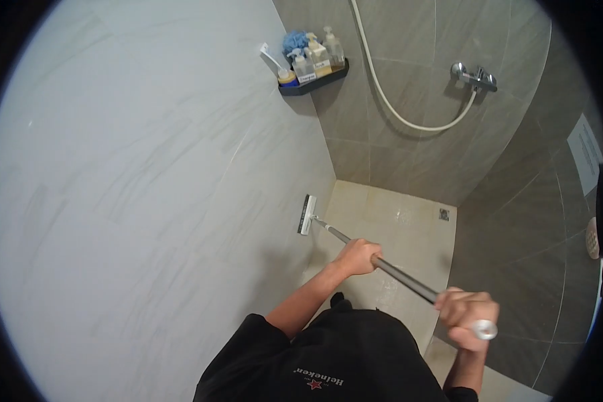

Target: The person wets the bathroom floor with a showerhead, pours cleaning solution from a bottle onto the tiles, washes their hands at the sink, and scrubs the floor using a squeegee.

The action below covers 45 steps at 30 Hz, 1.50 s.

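Observation:
A long-handled scrub brush [407,281] slants across the view on a grey pole. Its white head [307,215] has a dark strip along one side, which faces the pale wall and seems to touch it low down. My left hand [358,257] is wrapped round the middle of the pole. Higher up, close to the pole's pale end cap, my right hand [467,313] grips it with curled fingers. Both hands are closed on the same pole.
Pump bottles [319,57], a blue bath puff [295,43] and a white-handled brush [272,59] stand on a black corner shelf [311,84]. A shower hose [388,107] hangs from a mixer tap [476,77]. The beige floor [388,201] has a drain [443,214].

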Tool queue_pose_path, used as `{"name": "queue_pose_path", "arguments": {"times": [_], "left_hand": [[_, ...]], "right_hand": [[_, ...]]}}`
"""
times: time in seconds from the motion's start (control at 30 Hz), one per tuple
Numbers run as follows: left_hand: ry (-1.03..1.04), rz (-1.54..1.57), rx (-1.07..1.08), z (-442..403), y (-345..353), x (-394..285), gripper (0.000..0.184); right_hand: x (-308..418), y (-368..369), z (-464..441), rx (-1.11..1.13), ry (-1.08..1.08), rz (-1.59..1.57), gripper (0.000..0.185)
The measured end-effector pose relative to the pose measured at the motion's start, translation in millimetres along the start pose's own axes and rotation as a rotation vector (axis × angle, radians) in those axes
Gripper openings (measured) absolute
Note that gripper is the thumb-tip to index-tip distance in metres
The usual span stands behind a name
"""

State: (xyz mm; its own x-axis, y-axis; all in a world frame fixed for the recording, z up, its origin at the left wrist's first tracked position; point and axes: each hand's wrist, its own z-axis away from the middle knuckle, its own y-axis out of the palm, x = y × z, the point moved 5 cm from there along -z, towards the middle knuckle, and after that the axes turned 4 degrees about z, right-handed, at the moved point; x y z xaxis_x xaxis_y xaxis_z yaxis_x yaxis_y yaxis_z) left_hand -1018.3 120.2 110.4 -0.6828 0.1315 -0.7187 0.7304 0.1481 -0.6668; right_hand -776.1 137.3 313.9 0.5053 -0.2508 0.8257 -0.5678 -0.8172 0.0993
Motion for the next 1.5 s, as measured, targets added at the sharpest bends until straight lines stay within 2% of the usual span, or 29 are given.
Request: {"name": "queue_pose_path", "arguments": {"times": [0.03,0.07,0.13,0.23,0.27,0.33,0.37,0.4,0.43,0.53,0.6,0.63,0.67,0.73,0.77,0.83,0.87,0.9,0.97,1.0,1.03,1.1,1.2,1.23,1.3,1.37,1.43,1.5], "left_hand": [[0.011,-0.005,-0.016,3,-4,-21,0.007],[0.003,0.004,-0.013,1,-13,-43,0.007],[0.246,0.057,-0.116,-4,-36,-101,0.007],[0.281,0.049,-0.148,-4,-61,-123,0.006],[0.284,0.058,-0.142,-12,-58,-107,0.006],[0.17,0.072,-0.106,-30,-35,-34,0.005],[0.178,0.076,-0.09,-24,-23,12,0.005],[0.086,0.007,0.071,-18,0,65,0.005],[-0.001,-0.071,0.231,-18,13,93,0.006],[0.019,0.07,0.214,5,3,68,0.007],[0.127,0.128,0.178,0,-28,6,0.007],[0.112,0.146,0.185,-3,-42,-24,0.007],[0.19,0.169,0.165,-8,-62,-54,0.007],[0.265,0.197,0.148,-15,-78,-61,0.007],[0.285,0.176,0.115,-24,-81,-55,0.007],[0.315,0.148,0.082,-36,-69,-23,0.007],[0.194,0.149,0.122,-43,-56,24,0.006],[0.07,0.15,0.165,-43,-42,66,0.006],[0.08,0.125,0.206,-32,-41,88,0.006],[0.09,0.095,0.24,-30,-40,95,0.006],[0.111,0.064,0.237,-29,-48,75,0.008],[0.31,0.157,0.153,-32,-80,12,0.009],[0.427,0.191,0.161,-30,-115,-60,0.011],[0.442,0.174,0.152,-31,-124,-71,0.011],[0.467,0.187,0.138,-34,-115,-71,0.009],[0.349,0.061,0.117,-59,-89,-9,0.007],[0.147,-0.061,0.269,-67,-53,63,0.008],[0.207,-0.005,0.283,-57,-43,65,0.005]], "right_hand": [[17,-9,2,-0.088,-0.016,-0.059,0.029],[41,-17,0,-0.068,-0.076,-0.084,0.03],[88,-33,8,0.076,-0.24,-0.125,0.029],[105,-27,-2,0.273,-0.444,-0.241,0.032],[93,-25,-1,0.194,-0.403,-0.211,0.03],[26,-11,-9,-0.195,-0.009,-0.067,0.032],[-13,0,-12,-0.251,0.134,-0.062,0.034],[-56,5,-10,-0.007,0.146,0.042,0.028],[-84,22,-1,0.028,0.16,0.038,0.028],[-47,38,1,0.009,0.214,0.119,0.027],[8,31,-11,-0.09,0.066,0.129,0.027],[31,27,-16,-0.08,-0.042,0.114,0.027],[53,26,-23,-0.033,-0.185,0.082,0.027],[69,29,-36,0.052,-0.395,0.001,0.027],[64,29,-40,0.053,-0.407,-0.013,0.027],[23,30,-34,-0.084,-0.206,0.084,0.027],[-13,37,-35,-0.168,-0.03,0.15,0.027],[-45,47,-41,-0.164,0.068,0.179,0.027],[-85,67,-43,-0.055,0.172,0.127,0.028],[-75,63,-42,-0.074,0.16,0.142,0.028],[-49,61,-38,-0.113,0.079,0.161,0.028],[-4,65,-45,-0.157,0.034,0.159,0.028],[79,75,-66,0.059,-0.674,0.076,0.02],[75,76,-67,0.062,-0.681,0.076,0.02],[45,67,-58,-0.098,-0.375,0.09,0.023],[-2,57,-43,-0.28,-0.062,0.119,0.032],[-58,49,-31,-0.291,0.018,0.063,0.035],[-50,52,-30,-0.342,0.004,0.115,0.036]]}}
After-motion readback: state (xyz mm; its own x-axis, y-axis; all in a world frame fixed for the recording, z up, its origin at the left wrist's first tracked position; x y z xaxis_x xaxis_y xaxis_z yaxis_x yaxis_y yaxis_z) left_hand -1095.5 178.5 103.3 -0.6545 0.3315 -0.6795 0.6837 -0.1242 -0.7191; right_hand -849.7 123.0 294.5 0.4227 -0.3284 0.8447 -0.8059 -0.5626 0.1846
